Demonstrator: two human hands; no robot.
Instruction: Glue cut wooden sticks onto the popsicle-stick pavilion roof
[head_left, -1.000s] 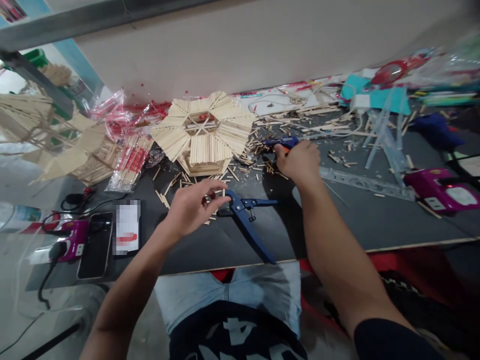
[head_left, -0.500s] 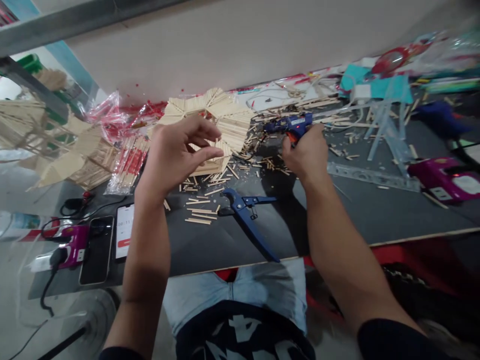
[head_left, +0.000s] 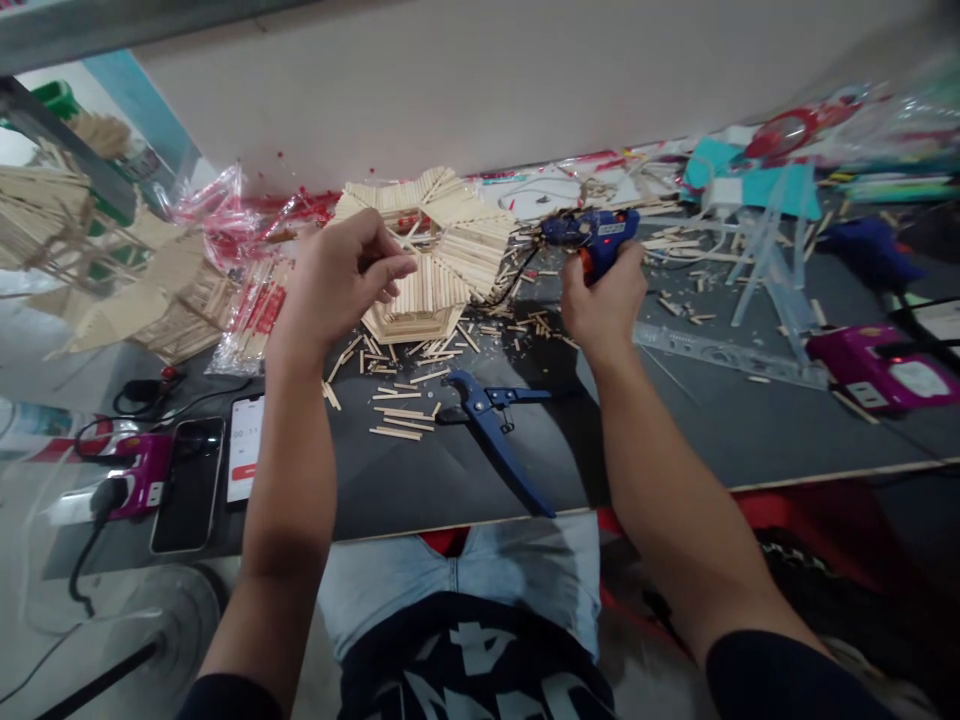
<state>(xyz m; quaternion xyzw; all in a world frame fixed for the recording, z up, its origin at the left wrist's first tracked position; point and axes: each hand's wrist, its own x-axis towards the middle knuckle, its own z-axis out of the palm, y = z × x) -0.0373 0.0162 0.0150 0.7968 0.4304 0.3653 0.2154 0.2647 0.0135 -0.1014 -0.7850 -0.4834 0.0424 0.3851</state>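
My right hand (head_left: 606, 300) is wrapped round the handle of a blue glue gun (head_left: 589, 234), whose nozzle points left. My left hand (head_left: 341, 275) is raised in front of a wooden stick model (head_left: 469, 255) built of pale sticks in a ring of fanned panels. Its thumb and fingers are drawn together in a pinch, and whatever they hold, if anything, is too small to make out. On the dark table between my forearms lies a blue-handled cutter (head_left: 499, 440). Short cut sticks (head_left: 401, 425) are scattered beside it.
A clear ruler (head_left: 727, 355) lies right of my hand, near a magenta power adapter (head_left: 874, 368). Another blue glue gun (head_left: 874, 245) rests at the far right. Two phones, one being a lit phone (head_left: 241, 450), lie left. A second stick structure (head_left: 150, 270) stands at the left.
My left hand has moved slightly left, its fingers closing together and uncovering more of the stick model. My right hand has lifted the glue gun slightly.
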